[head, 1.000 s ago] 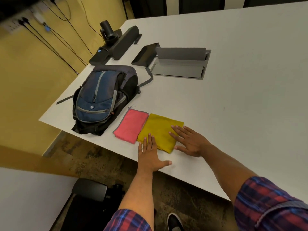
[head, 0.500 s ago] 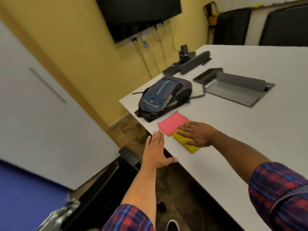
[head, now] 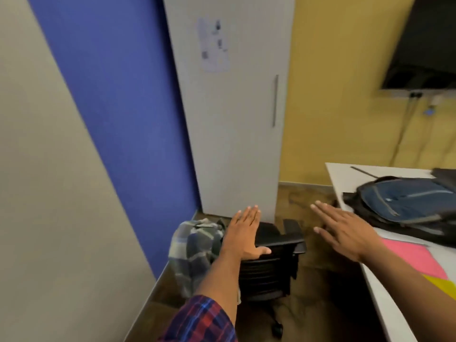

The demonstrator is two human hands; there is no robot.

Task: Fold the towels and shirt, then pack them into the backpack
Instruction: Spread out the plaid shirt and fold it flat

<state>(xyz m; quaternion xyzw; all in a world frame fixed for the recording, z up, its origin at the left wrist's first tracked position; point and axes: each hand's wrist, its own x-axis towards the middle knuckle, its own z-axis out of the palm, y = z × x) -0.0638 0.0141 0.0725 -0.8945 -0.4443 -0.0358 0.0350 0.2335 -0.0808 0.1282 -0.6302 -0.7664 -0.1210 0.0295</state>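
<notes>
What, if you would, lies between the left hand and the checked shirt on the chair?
In the head view, nothing: the left hand, fingers straight, sits just right of the checked shirt draped on the black chair, over the chair's top edge.

This looks like an office meeting room. A wide white table [head: 350, 178] fills the right side, its corner standing near a yellow wall. A large dark screen [head: 429, 43] is mounted on that wall, with cables [head: 404, 129] trailing down from sockets beneath it. Beside the yellow wall stands a tall pale grey cabinet [head: 234, 114] with a long vertical handle and a printed sheet [head: 213, 44] stuck to its door; its text is too blurred to read. A black swivel office chair [head: 274, 262] stands on the mottled brown floor, next to a blue wall panel [head: 123, 99].
</notes>
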